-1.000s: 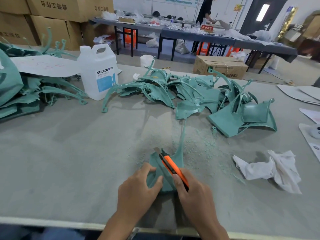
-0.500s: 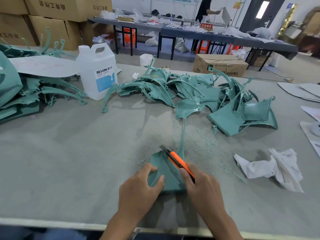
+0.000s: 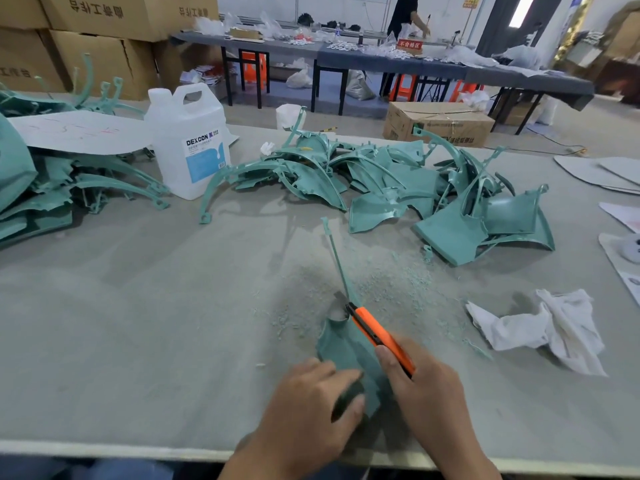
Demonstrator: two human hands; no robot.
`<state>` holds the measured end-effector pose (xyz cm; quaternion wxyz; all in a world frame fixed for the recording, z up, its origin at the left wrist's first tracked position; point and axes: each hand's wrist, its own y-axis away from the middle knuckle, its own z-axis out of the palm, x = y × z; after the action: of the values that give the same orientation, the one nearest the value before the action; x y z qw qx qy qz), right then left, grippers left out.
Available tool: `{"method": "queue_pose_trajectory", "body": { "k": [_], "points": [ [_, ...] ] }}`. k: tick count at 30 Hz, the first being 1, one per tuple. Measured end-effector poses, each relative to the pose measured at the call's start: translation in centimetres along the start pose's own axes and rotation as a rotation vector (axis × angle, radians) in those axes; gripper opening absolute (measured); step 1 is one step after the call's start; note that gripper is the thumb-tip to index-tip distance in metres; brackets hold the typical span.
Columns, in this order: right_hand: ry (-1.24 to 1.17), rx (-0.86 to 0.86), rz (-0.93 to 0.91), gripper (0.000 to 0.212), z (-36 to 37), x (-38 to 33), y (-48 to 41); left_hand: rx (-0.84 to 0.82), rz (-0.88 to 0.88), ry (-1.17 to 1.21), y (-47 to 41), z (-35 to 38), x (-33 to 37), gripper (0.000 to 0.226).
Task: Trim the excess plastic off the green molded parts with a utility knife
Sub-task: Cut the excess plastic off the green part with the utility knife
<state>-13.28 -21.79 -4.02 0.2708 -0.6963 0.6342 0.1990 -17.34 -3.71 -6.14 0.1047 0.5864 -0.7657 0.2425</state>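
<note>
A green molded part (image 3: 341, 344) lies on the grey table in front of me, its thin stem pointing away. My left hand (image 3: 311, 407) grips its near end and holds it down. My right hand (image 3: 426, 396) grips an orange utility knife (image 3: 377, 336), whose blade tip sits at the part's far edge near the base of the stem. Green shavings (image 3: 391, 282) are scattered on the table around the part.
A heap of green parts (image 3: 398, 188) lies beyond, and another pile (image 3: 41, 188) at the left. A white jug (image 3: 190, 140) stands at the back left. A crumpled white rag (image 3: 540, 327) is at the right. White sheets (image 3: 620, 171) lie at the far right.
The knife has slid away from me along the part's right edge toward the stem. My left hand has shifted its hold a little on the near end.
</note>
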Motion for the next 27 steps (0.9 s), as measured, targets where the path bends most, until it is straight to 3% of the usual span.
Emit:
{"method": "queue_pose_trajectory", "body": {
  "k": [3, 5, 11, 20, 27],
  "points": [
    [-0.010, 0.015, -0.011, 0.020, -0.5, -0.1, 0.9, 0.257, -0.084, -0.038, -0.1, 0.7, -1.3, 0.037],
    [-0.009, 0.002, -0.017, 0.019, -0.5, -0.4, 1.4, 0.239, -0.182, -0.086, -0.1, 0.9, -1.7, 0.046],
    [0.019, -0.036, -0.041, 0.018, -0.2, -1.7, 2.1, 0.124, -0.204, -0.136, -0.1, 1.1, -1.7, 0.053],
    [0.094, 0.025, 0.063, 0.023, 0.2, -0.5, 1.6, 0.194, -0.173, -0.157, 0.2, 1.5, -1.8, 0.049],
    [0.077, 0.013, -0.004, 0.023, 0.2, -0.4, 1.7, 0.179, -0.182, -0.141, 0.3, 1.2, -1.7, 0.051]
  ]
}}
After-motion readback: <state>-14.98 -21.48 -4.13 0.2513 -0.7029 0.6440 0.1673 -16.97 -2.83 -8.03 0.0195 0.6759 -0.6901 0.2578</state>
